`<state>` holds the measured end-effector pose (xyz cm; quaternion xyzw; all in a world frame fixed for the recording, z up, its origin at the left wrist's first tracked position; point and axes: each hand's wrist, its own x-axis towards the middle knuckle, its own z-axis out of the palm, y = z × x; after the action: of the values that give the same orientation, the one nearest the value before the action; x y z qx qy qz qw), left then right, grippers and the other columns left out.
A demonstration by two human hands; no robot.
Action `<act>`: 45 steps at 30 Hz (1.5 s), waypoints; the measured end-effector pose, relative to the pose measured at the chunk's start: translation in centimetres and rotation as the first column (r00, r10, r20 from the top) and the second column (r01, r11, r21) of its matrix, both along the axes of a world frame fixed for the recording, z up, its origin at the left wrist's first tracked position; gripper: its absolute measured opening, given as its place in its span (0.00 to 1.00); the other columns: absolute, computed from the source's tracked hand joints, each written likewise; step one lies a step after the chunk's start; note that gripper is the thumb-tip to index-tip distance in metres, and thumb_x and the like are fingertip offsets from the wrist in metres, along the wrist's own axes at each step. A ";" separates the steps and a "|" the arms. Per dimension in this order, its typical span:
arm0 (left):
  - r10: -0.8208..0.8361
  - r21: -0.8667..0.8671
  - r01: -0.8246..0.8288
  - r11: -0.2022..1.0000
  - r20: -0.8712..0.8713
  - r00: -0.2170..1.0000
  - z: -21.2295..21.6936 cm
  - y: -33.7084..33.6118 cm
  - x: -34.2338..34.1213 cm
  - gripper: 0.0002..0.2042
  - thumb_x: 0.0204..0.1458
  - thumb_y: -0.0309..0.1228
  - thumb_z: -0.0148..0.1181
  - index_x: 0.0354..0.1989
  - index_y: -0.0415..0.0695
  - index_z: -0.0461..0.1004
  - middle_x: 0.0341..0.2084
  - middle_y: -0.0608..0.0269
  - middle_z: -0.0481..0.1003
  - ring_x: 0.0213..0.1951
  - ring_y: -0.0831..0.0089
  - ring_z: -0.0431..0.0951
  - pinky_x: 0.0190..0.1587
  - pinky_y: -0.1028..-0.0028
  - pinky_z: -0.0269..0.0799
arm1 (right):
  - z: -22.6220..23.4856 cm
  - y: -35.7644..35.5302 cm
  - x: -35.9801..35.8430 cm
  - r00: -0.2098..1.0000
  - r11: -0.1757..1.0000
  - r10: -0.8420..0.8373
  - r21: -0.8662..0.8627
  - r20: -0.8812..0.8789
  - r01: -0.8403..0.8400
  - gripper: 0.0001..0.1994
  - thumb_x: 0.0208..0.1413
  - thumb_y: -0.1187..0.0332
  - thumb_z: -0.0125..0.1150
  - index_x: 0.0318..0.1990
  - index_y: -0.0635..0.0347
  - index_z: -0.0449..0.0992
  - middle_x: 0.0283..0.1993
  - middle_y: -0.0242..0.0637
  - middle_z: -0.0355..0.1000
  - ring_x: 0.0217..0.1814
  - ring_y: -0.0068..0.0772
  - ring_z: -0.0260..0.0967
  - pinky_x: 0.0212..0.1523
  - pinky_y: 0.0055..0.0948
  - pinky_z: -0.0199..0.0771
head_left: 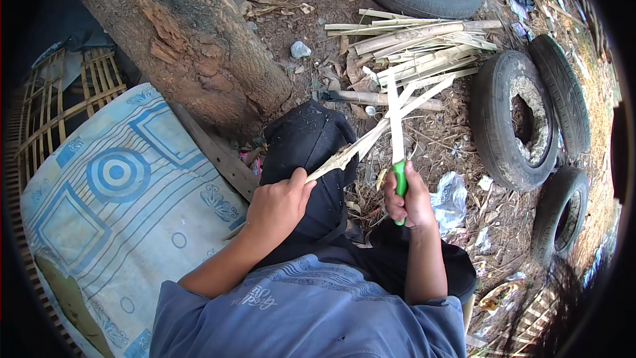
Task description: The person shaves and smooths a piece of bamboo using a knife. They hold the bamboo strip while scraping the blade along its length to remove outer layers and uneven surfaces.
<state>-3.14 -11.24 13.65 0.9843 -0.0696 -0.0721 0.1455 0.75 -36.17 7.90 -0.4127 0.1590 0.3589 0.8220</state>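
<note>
My left hand (279,204) is closed around the near end of a pale split bamboo strip (361,146). The strip slants up and to the right past my dark-trousered knee, and its far part looks split into several lengths. In my right hand (412,197) is a knife (397,122) with a green handle, its long, light blade pointing away from me. The blade overlaps the strip's far part in the picture; whether they touch I cannot tell. Beyond them a pile of split bamboo (424,46) lies on the ground.
A tree trunk (199,40) rises at the far left. Beside my left arm a blue-and-white patterned sheet (152,179) covers a bamboo-slat surface (63,99). Old tires (490,119) stand at the right, another tire (424,1) lies at the back. Clear plastic (450,200) litters the leafy dirt.
</note>
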 end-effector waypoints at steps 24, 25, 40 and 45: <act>-0.013 -0.077 0.016 0.997 0.039 0.999 -0.5 0.6 -0.4 0.11 0.58 0.35 0.54 0.27 0.43 0.65 0.13 0.55 0.72 0.17 0.56 0.75 0.20 0.61 0.70 | -0.7 -2.1 1.9 0.882 0.835 -0.307 -0.345 0.356 0.430 0.23 0.68 0.48 0.29 0.31 0.57 0.62 0.14 0.27 0.52 0.07 0.18 0.44 0.06 0.20 0.46; -0.007 -0.087 0.010 0.996 0.035 0.999 -0.6 0.7 -0.5 0.11 0.58 0.35 0.54 0.27 0.43 0.65 0.13 0.55 0.72 0.17 0.55 0.75 0.20 0.61 0.70 | -0.9 -2.1 2.0 0.892 0.849 -0.271 -0.347 0.362 0.398 0.23 0.68 0.48 0.29 0.31 0.57 0.62 0.14 0.27 0.52 0.07 0.18 0.44 0.06 0.20 0.46; -0.001 -0.100 0.003 0.995 0.021 1.000 -0.5 0.6 0.0 0.11 0.58 0.35 0.54 0.27 0.43 0.65 0.12 0.54 0.71 0.16 0.55 0.74 0.19 0.61 0.69 | -0.7 0.4 1.4 0.950 0.947 0.003 -0.307 0.313 0.098 0.24 0.68 0.53 0.36 0.30 0.63 0.68 0.17 0.28 0.60 0.15 0.16 0.55 0.18 0.21 0.56; -0.011 -0.050 0.011 0.999 0.006 1.000 -0.6 0.7 0.0 0.11 0.58 0.36 0.54 0.28 0.43 0.66 0.12 0.55 0.71 0.16 0.57 0.75 0.19 0.61 0.70 | -1.1 1.3 0.4 0.891 0.892 0.244 -0.450 0.383 -0.051 0.24 0.68 0.52 0.37 0.30 0.63 0.68 0.17 0.27 0.60 0.16 0.15 0.54 0.18 0.19 0.54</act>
<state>-3.15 -10.58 13.03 0.9801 -0.0774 -0.0682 0.1696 1.10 -34.86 6.84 -0.6626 0.0164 0.2783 0.6951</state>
